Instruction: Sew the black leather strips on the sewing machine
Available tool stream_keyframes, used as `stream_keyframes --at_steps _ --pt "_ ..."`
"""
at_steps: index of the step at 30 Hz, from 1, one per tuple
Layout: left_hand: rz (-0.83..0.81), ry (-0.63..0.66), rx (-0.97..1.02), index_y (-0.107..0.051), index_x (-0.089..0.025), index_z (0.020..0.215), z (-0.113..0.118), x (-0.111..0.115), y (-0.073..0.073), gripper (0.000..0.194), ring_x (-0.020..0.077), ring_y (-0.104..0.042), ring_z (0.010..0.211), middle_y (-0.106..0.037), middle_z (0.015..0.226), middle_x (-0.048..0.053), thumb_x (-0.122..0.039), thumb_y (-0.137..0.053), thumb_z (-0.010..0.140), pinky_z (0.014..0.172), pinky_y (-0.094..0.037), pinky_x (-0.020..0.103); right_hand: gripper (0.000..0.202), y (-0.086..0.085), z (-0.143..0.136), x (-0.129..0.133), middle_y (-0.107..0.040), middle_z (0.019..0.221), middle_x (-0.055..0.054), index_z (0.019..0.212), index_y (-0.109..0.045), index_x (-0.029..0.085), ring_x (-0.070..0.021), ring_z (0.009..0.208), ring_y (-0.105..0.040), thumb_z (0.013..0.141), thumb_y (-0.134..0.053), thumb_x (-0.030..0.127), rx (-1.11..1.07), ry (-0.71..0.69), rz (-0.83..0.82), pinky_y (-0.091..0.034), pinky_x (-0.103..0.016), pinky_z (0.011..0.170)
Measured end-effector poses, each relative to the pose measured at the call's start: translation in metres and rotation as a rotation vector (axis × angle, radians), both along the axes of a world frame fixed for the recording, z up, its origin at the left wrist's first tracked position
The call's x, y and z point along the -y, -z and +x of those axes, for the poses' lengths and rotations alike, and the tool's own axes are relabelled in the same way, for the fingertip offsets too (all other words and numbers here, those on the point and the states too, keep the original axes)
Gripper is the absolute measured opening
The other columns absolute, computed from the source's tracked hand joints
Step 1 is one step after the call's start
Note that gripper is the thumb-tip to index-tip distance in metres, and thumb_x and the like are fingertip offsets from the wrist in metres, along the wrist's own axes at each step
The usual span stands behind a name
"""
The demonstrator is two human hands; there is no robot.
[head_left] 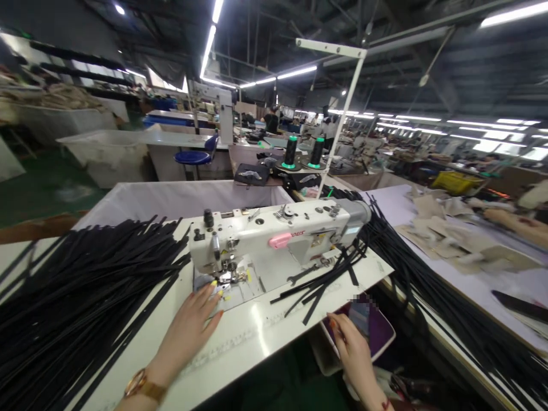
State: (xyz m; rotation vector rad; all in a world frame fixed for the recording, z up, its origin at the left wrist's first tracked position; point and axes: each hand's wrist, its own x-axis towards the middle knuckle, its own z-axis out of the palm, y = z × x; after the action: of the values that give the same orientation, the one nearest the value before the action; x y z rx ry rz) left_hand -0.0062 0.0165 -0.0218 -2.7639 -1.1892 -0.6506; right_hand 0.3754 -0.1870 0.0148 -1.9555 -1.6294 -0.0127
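Beside sewing machine (252,234), left hand (192,319) outspread; right hand (350,342) near bin (381,330).

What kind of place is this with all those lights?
It looks like a sewing factory or big workshop: there's a sewing machine, black thread cones behind it, and a big pile of black strips.

Sewing machine (250,241) on table (240,345); heaped strips (107,262) to its left. Wrench (305,274), loose strips (336,274) on table toward right. Thread cones (290,151) behind machine. Left hand (190,319) beside presser foot (226,276); right hand (354,348) by bin (324,355) below table edge.
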Motion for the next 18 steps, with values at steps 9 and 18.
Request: stream_keyframes --at_steps 9,18 --pt "0.049 0.044 0.064 -0.057 -0.017 0.126 -0.008 -0.008 0.02 0.048 0.0322 -0.05 0.124 -0.052 0.138 0.014 -0.048 -0.051 0.09 0.105 -0.04 0.05 0.033 -0.05 0.066 -0.046 -0.061 0.117 -0.006 0.118 -0.054 0.023 -0.0172 0.087 -0.067 0.091 -0.038 0.015 0.429 0.206 -0.335 -0.05 -0.024 0.068" --pt "-0.111 -0.073 0.255 -0.062 -0.019 0.12 -0.008 0.004 0.008 0.041 0.0282 -0.055 0.121 -0.055 0.134 0.009 -0.045 -0.046 0.092 0.104 -0.045 0.046 0.027 -0.049 0.088 -0.088 -0.063 0.109 -0.011 0.108 -0.059 0.019 -0.0194 0.084 -0.068 0.09 -0.04 0.011 0.633 0.008 -0.465 -0.05 -0.027 0.067"
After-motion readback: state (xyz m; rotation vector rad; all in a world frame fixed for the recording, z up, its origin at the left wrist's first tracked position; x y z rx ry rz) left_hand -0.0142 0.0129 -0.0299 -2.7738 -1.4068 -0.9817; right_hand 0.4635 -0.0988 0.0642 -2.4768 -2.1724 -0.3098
